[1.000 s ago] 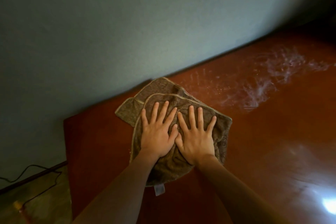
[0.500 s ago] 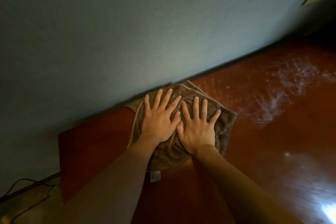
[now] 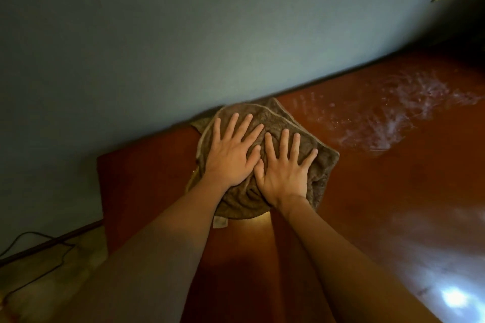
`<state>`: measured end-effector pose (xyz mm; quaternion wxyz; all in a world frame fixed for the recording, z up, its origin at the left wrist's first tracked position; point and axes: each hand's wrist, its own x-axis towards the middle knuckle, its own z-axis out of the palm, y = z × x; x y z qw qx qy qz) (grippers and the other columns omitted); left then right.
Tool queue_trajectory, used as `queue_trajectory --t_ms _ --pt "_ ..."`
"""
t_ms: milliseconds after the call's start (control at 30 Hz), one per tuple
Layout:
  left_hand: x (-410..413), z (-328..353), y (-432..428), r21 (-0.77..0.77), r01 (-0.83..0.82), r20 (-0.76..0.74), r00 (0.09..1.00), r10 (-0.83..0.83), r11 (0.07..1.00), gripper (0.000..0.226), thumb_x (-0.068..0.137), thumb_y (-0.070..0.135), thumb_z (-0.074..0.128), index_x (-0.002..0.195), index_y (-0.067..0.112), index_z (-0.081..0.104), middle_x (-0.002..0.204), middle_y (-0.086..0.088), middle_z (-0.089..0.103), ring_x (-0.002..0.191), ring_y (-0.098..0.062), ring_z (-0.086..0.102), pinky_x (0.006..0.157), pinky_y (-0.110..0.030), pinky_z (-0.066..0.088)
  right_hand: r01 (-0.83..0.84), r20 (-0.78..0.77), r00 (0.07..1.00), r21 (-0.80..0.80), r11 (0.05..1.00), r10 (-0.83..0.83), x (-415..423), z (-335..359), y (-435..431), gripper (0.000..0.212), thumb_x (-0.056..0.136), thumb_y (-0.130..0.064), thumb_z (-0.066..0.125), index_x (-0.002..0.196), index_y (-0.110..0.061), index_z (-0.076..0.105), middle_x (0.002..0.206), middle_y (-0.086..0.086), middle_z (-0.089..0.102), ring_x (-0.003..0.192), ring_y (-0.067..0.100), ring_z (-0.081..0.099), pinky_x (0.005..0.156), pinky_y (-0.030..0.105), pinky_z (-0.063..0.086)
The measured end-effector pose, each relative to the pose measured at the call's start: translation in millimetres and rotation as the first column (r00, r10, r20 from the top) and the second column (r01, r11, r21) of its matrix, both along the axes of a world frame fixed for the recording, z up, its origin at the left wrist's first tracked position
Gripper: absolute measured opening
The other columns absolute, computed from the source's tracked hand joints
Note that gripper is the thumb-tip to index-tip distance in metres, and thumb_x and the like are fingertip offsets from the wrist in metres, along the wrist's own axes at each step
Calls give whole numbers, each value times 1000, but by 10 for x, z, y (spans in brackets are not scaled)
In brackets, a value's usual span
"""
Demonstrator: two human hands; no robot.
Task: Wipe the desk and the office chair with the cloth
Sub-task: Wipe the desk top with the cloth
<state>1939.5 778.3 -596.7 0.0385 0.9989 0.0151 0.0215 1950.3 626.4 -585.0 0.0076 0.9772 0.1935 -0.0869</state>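
Judging by how the desk [image 3: 367, 191] looks, the wiping is under way but far from finished. The brown cloth [image 3: 321, 173] lies on the reddish top near its far left corner, its far edge touching the wall [image 3: 183, 47]. A patch of whitish smears [image 3: 393, 118] and specks spreads over the surface to the right of the cloth, close to the wall, and looks not yet wiped. The nearer part of the top shines and carries a bright reflection [image 3: 456, 299], though the dim light makes it hard to say whether that area is clean. The office chair is not in view, so that half of the job appears to be left as well. Both hands press on the cloth side by side. The left hand [image 3: 231, 157] lies palm down with its fingers [image 3: 233, 123] straight and spread, tips pointing toward the wall. The right hand [image 3: 283, 173] lies just beside it, the thumbs touching or nearly so, its fingers [image 3: 284, 139] likewise straight and fanned out. Neither hand grips or pinches the cloth; they bear down on it flat, and the fabric is rumpled into folds between and below the palms. A small pale label [image 3: 220, 221] pokes out from the cloth's near edge. Beyond the desk's left end, a dark cable [image 3: 39, 241] runs along the floor.
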Motion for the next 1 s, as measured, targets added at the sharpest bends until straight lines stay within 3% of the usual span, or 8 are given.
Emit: queue_trajectory --t_ms 333,1000 --pt "-1022 -8 225 -18 -28 -35 999 27 999 58 102 53 20 158 36 24 168 4 11 156 -24 -2 120 -62 3 -64 10 998 44 997 64 -932 -24 189 73 98 -61 5 161 -25 8 167 16 -2 153 42 -5 110 77 0" --pt "-2642 13 260 -70 -406 -56 914 403 911 56 104 51 19 157 36 25 168 4 13 156 -23 -4 120 -63 4 -369 -30 928 36 929 370 -2006 -22 461 71 98 -60 7 161 -26 3 167 14 -8 153 41 -10 109 77 -1"
